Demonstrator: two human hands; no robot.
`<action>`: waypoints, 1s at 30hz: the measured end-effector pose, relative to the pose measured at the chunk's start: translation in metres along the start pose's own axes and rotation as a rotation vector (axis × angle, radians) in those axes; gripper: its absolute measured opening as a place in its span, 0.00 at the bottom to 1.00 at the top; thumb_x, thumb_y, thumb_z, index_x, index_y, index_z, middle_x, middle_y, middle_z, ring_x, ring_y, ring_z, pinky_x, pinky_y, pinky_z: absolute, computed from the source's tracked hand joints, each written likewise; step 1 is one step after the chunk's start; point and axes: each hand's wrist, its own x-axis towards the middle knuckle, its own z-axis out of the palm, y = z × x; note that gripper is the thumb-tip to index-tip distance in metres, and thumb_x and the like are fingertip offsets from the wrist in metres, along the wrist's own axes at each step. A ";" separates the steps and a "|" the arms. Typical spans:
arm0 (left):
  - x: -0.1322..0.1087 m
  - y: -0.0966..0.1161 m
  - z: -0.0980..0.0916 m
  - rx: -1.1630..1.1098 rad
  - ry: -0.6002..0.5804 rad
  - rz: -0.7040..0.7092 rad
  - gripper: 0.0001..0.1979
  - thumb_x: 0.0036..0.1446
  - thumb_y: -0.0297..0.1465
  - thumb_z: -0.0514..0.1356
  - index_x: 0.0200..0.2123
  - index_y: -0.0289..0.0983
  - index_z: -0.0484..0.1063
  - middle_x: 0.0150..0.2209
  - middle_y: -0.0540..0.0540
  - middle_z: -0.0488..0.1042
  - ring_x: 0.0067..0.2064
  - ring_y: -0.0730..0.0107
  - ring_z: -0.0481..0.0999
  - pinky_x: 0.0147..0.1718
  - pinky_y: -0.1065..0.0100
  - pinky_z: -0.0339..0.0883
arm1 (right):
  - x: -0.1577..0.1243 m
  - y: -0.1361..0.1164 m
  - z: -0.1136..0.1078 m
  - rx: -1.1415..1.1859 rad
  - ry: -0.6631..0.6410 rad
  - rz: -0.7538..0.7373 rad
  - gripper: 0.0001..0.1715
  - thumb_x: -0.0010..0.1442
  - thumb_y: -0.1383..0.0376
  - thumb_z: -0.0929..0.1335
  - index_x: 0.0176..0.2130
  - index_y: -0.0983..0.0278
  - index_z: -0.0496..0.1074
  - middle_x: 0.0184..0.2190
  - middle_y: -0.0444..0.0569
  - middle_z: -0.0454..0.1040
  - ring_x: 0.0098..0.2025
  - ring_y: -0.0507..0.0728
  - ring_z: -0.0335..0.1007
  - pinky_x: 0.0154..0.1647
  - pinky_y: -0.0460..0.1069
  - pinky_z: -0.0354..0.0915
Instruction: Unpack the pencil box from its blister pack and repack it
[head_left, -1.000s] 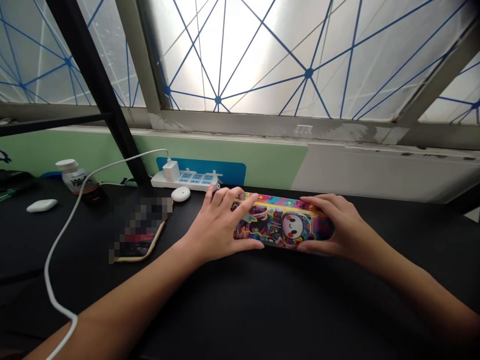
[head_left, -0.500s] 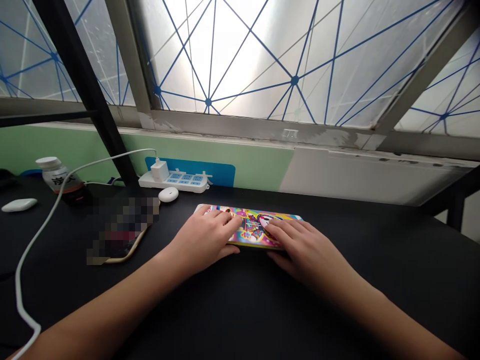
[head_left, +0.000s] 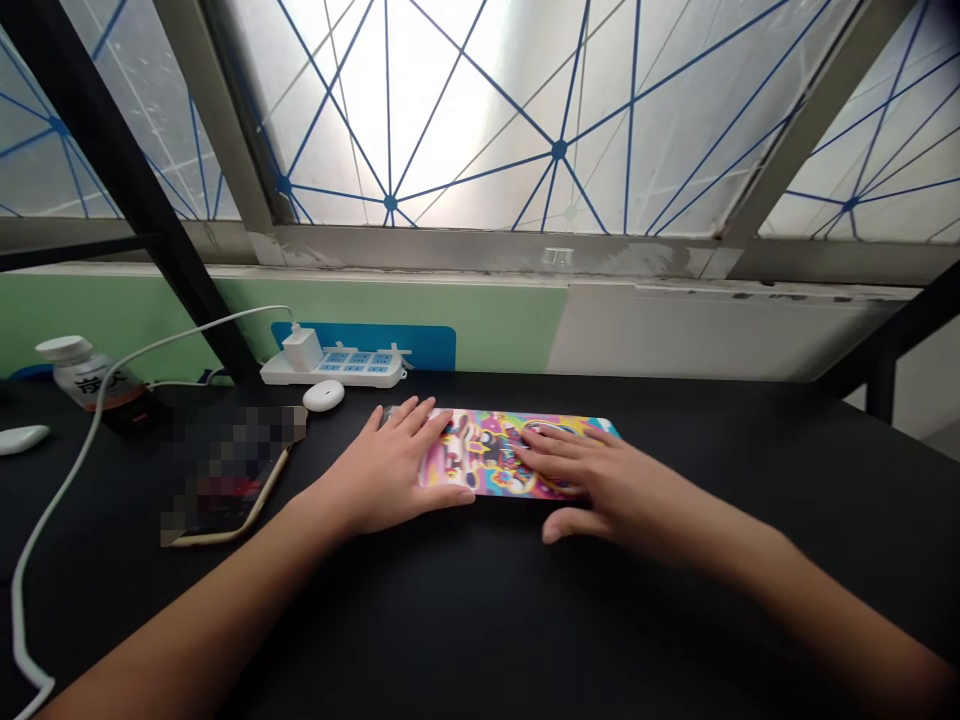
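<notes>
A flat rectangular case (head_left: 491, 455) with a bright cartoon print in pink, yellow and blue lies on the black desk. Whether it is a pencil case I cannot tell for sure. My left hand (head_left: 394, 465) rests flat over its left end, fingers spread, the thumb along the near edge. Across the right part lies my right hand (head_left: 604, 480), its fingers stretched out and its thumb apart on the near side. Both hands are open, and they cover the ends of the print.
To the left lies a phone (head_left: 232, 480), its screen blurred out. Behind it are a round white case (head_left: 324, 396) and a white power strip (head_left: 337, 368) with a plugged-in charger (head_left: 302, 350). A white cable (head_left: 71, 490) loops past a bottle (head_left: 90, 375) at the far left.
My left hand has shifted left and spread its fingers. The right hand has flattened, its thumb moving away from the case. The case shows more of its top, and the view has shifted slightly right.
</notes>
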 end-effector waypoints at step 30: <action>-0.002 -0.033 -0.024 -0.121 -0.194 -0.153 0.41 0.60 0.64 0.39 0.71 0.54 0.45 0.74 0.45 0.33 0.73 0.47 0.29 0.65 0.35 0.30 | -0.011 0.014 0.004 -0.060 -0.009 0.098 0.38 0.58 0.62 0.69 0.66 0.51 0.63 0.68 0.49 0.61 0.65 0.68 0.61 0.62 0.64 0.65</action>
